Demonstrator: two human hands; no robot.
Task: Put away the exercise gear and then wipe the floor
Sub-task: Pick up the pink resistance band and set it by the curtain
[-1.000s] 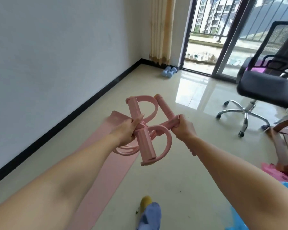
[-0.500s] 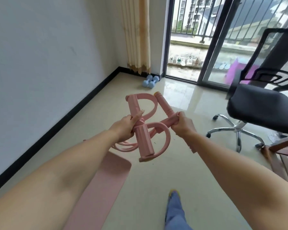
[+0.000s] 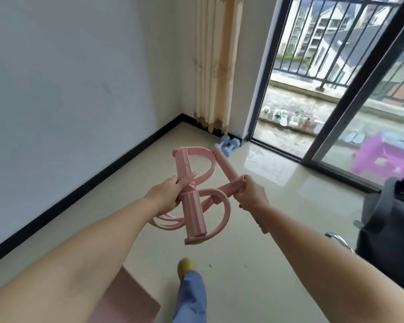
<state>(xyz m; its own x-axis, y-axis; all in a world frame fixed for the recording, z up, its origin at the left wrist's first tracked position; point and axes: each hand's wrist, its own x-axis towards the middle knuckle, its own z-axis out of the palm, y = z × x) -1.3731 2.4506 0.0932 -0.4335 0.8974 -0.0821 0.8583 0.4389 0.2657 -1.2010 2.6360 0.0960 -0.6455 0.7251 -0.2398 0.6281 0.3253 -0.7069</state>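
- Person stands on the tiled floor, both arms stretched forward, a pink pedal resistance puller held in the air between the two hands.
- Left hand: fingers curled round the middle of the puller, where the two foam pedal bars meet; thumb lies across the upper bar.
- Right hand: closed in a fist round the pink foam handle bar; one end of that bar points up towards the far corner, the other end shows below the wrist.
- Puller's pink elastic tubes hang in loose loops below the left hand, clear of the floor.
- Both pedal loops visible, one above the left hand and one below it.
- Pink exercise mat lies flat on the floor at lower left, under the left forearm; only one corner in view.
- Two light blue dumbbells rest on the floor in the far corner, just beside the curtain and the sliding door frame.
- One leg in blue trousers with a yellow shoe steps forward, just beside the mat.
- Dark office chair at the right edge, partly cut off.
- Beyond the glass: balcony with a row of shoes, pale slippers and a purple plastic stool.
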